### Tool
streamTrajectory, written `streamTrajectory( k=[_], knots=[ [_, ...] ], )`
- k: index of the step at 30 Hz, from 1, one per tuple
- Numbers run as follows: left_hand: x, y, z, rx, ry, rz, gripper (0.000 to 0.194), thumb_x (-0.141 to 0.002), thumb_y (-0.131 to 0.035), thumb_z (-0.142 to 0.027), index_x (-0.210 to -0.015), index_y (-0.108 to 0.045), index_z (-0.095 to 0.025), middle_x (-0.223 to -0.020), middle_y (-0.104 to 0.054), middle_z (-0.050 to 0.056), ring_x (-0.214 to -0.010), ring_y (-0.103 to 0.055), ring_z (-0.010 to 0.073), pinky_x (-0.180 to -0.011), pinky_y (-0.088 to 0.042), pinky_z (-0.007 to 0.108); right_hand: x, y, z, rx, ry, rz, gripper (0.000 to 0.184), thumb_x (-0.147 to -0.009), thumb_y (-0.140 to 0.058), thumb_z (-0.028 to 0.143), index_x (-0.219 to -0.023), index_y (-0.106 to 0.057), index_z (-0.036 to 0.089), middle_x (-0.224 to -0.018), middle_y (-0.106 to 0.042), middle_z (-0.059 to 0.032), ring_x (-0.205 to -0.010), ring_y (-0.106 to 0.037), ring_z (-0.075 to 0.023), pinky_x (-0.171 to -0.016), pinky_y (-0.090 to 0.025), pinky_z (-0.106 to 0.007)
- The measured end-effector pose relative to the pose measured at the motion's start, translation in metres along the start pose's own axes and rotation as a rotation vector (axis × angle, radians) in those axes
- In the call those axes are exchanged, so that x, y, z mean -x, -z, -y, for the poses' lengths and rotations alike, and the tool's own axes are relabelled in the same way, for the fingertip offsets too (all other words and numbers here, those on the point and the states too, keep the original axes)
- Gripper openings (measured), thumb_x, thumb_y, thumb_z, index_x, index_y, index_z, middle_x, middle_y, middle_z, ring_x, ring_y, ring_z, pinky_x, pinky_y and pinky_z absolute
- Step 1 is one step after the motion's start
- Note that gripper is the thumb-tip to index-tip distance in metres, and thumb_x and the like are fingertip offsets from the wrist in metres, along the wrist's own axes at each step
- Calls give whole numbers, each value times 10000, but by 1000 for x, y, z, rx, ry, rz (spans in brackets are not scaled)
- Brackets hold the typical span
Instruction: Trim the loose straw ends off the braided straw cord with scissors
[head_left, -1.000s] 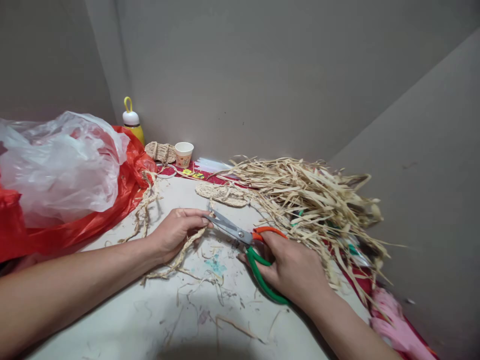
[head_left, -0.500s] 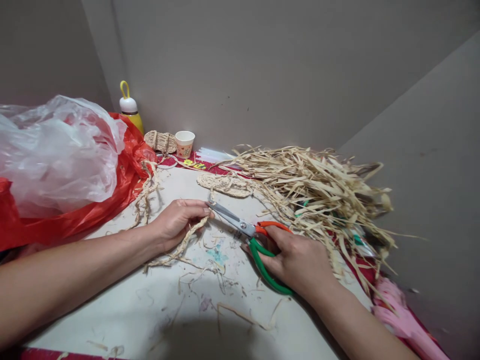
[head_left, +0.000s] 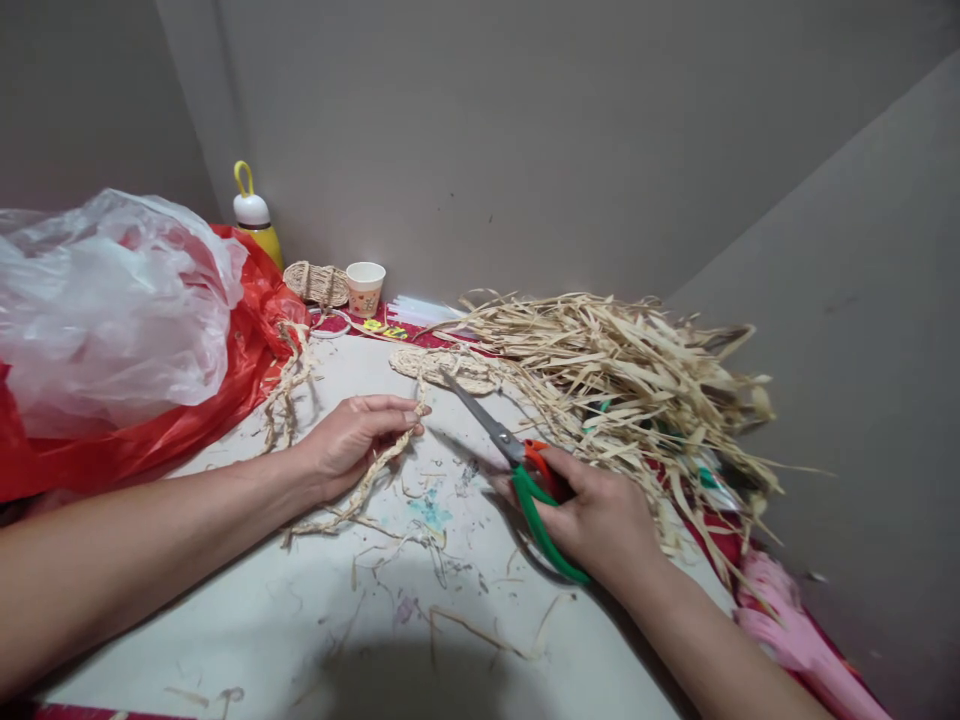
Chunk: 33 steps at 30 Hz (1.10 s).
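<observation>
My left hand (head_left: pixel 352 440) pinches a braided straw cord (head_left: pixel 352 500) that trails across the white table (head_left: pixel 247 610) toward me. My right hand (head_left: pixel 600 520) grips scissors (head_left: pixel 517 460) with orange and green handles. The blades are closed and point up and left, away from the cord, toward a flat woven straw piece (head_left: pixel 450 368). A big heap of loose straw strips (head_left: pixel 622 380) lies just right of the scissors.
Red and clear plastic bags (head_left: pixel 112 330) fill the left side. At the back stand a yellow bottle (head_left: pixel 255 225), a paper cup (head_left: pixel 365 288) and a small woven piece (head_left: pixel 319 283). Grey walls close in behind and to the right. Straw scraps litter the table.
The scissors have swung away from the cord end at my left fingertips, blades closed and now pointing toward the woven piece. My left hand keeps its hold on the cord.
</observation>
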<state>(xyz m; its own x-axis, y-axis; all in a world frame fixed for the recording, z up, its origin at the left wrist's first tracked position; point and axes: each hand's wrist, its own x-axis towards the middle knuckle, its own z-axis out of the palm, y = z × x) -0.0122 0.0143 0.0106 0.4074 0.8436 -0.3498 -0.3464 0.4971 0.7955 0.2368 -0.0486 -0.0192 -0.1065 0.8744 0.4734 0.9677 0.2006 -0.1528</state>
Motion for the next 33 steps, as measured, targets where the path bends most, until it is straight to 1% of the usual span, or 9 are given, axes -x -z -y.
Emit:
streamTrajectory(
  k=[3, 7, 13, 18, 22, 27, 33],
  knots=[
    [0, -1, 0, 7, -2, -10, 163, -652, -713, -83, -812, -687, -100, -661, -669, 49, -496, -557, 76, -470, -420, 176, -1, 0, -1, -43, -33, -10, 441, -748, -521, 616, -808, -687, 212, -508, -612, 9, -404, -513, -117, -447, -349, -223],
    [1, -2, -1, 12, 8, -9, 198, -647, -716, -73, -840, -683, -107, -668, -674, 54, -492, -557, 80, -467, -414, 178, -2, 1, 2, 38, 22, -56, 493, -765, -474, 649, -825, -692, 211, -491, -613, -2, -393, -524, -134, -448, -345, -236],
    [3, 1, 0, -7, -1, -2, 390, -662, -706, -97, -1044, -657, -158, -694, -672, 42, -530, -566, 94, -490, -417, 193, -2, 3, 3, 70, 79, -70, 483, -793, -457, 635, -842, -686, 213, -508, -634, -9, -425, -574, -150, -455, -358, -233],
    [3, 4, 2, -35, -5, 40, 489, -634, -733, -123, -1110, -641, -184, -692, -662, 22, -522, -545, 91, -493, -406, 204, -3, 0, 0, 101, 87, -54, 455, -785, -476, 632, -789, -665, 218, -508, -630, -2, -419, -570, -152, -442, -336, -239],
    [4, 2, 1, -57, -45, 4, 495, -621, -740, -130, -1107, -655, -185, -662, -648, 7, -532, -538, 79, -516, -379, 192, -3, 1, -1, 110, 88, -28, 393, -789, -491, 587, -791, -649, 227, -501, -620, 11, -411, -561, -149, -443, -323, -239],
    [5, 3, 1, -106, -124, -10, 425, -625, -757, -169, -1046, -695, -172, -607, -590, -30, -498, -480, 49, -510, -330, 181, -2, 5, 3, 146, 143, -27, 382, -799, -485, 573, -817, -621, 216, -506, -612, 3, -434, -578, -167, -442, -311, -245],
    [5, 1, 1, -133, -148, -78, 362, -590, -792, -208, -939, -730, -136, -622, -628, 0, -485, -463, 54, -506, -326, 200, -3, 9, 7, 115, 154, 65, 298, -803, -491, 504, -841, -560, 216, -500, -561, 23, -450, -553, -157, -454, -298, -242]
  ],
)
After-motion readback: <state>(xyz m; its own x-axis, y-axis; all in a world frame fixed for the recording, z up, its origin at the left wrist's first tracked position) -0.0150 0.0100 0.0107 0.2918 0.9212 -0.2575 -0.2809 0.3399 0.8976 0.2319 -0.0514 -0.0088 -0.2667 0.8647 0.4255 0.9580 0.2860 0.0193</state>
